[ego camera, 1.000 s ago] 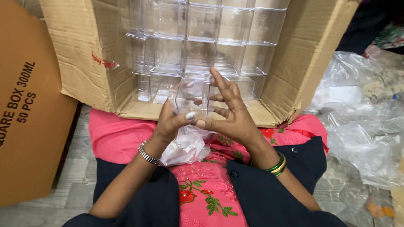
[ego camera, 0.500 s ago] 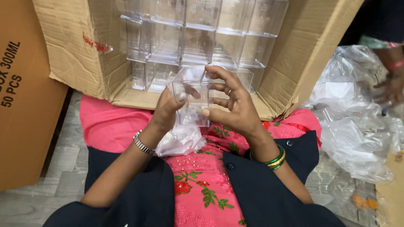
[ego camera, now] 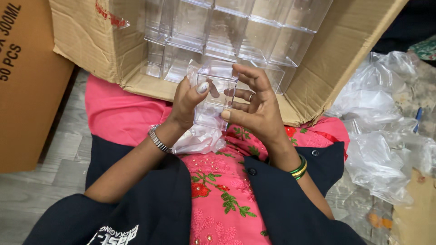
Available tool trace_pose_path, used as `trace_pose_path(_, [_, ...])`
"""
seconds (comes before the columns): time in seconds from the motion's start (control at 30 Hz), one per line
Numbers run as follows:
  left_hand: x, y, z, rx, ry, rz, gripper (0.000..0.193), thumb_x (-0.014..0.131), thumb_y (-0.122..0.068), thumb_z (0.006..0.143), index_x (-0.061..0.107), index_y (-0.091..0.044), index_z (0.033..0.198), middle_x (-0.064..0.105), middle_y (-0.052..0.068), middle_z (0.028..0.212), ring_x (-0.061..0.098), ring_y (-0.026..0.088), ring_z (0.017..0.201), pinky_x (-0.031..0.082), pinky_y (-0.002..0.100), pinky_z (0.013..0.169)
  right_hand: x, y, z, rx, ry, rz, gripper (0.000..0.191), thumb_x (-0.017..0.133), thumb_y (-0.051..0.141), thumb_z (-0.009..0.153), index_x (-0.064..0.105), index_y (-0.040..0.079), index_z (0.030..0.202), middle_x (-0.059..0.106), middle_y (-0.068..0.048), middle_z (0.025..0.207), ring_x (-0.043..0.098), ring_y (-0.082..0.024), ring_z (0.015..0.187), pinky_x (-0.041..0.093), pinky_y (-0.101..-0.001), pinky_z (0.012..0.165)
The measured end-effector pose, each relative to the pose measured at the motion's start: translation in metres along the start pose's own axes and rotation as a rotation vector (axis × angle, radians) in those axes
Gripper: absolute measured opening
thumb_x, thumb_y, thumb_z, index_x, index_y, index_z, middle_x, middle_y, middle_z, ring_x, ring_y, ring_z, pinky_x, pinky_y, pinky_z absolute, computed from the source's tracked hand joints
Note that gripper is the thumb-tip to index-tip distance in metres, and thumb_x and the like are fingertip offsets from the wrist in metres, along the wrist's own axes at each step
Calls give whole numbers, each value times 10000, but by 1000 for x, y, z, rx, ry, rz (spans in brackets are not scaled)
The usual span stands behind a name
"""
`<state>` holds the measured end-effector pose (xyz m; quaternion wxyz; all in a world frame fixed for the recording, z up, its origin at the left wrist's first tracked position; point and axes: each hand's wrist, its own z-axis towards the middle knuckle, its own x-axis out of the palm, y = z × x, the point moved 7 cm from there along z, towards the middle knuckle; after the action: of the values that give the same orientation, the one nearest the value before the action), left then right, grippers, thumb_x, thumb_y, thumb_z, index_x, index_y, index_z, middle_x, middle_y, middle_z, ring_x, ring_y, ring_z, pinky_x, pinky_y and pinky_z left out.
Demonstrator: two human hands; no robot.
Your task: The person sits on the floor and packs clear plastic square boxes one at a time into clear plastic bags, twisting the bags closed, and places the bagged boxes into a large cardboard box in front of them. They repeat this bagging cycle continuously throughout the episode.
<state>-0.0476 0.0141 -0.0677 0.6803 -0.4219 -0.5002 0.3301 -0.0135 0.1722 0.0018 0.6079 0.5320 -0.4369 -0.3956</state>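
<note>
A clear square plastic box [ego camera: 213,97] is held between both hands over my lap, just in front of an open cardboard carton. My left hand [ego camera: 187,103] grips its left side, thumb up on the front face. My right hand [ego camera: 254,104] wraps the right side, fingers curled over the top edge and thumb at the lower corner. A crumpled clear plastic bag [ego camera: 197,139] hangs beneath the box, against my left wrist. The cardboard carton [ego camera: 95,45] lies on its side and is stacked with several more clear boxes [ego camera: 240,31].
A closed brown carton [ego camera: 27,90] stands at the left on the grey floor. A heap of loose clear plastic bags [ego camera: 386,136] lies at the right. My pink clothing and dark jacket fill the lower middle.
The view has shifted closer to the carton. My hands have turned the clear box a little; the right fingers now curl over its top instead of lying spread across it.
</note>
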Motion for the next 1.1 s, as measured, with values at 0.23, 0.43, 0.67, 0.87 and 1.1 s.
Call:
trace_pose_path(0.23, [-4, -13, -1, 86, 29, 210, 469, 552, -447, 930, 656, -15, 1080, 674, 66, 959, 591, 165, 967, 449, 343, 913, 5, 2, 0, -34, 46, -8, 914, 883, 6, 783, 415, 153, 1554, 394, -92, 1625, 572, -221, 1326, 569, -394, 1084])
trace_pose_path(0.43, [-41, -39, 18, 43, -248, 424, 350, 742, -231, 943, 611, -10, 1180, 659, 44, 982, 598, 136, 886, 525, 311, 788, -14, -10, 31, -139, -237, -481, 913, 949, 197, 731, 468, 152, 1507, 501, -145, 1416, 599, -270, 1207, 576, -379, 974])
trace_pose_path(0.67, [-66, -62, 3, 106, -188, -113, 524, 728, 38, 871, 547, 19, 1362, 686, 95, 1171, 681, 151, 1038, 575, 298, 932, -7, -42, 45, -189, -439, -1184, 872, 978, 377, 672, 553, 74, 1370, 452, -231, 1291, 495, -395, 1172, 424, -490, 993])
trace_pose_path(0.87, [-40, -57, 0, 155, -130, -21, 375, 718, 17, 961, 599, 40, 1316, 681, 87, 1266, 658, 122, 1135, 549, 286, 1012, -12, -24, 48, -266, -292, -372, 266, 801, 254, 1024, 689, 51, 1155, 587, -80, 1059, 567, -166, 987, 496, -316, 914])
trace_pose_path(1.1, [-32, -38, 3, 52, -182, -109, 207, 784, -4, 898, 683, 17, 1077, 727, 62, 1016, 694, 123, 907, 591, 288, 815, 16, -17, 40, -210, -230, -144, 221, 791, 115, 926, 650, 50, 1083, 657, 45, 892, 609, -26, 796, 556, -184, 702])
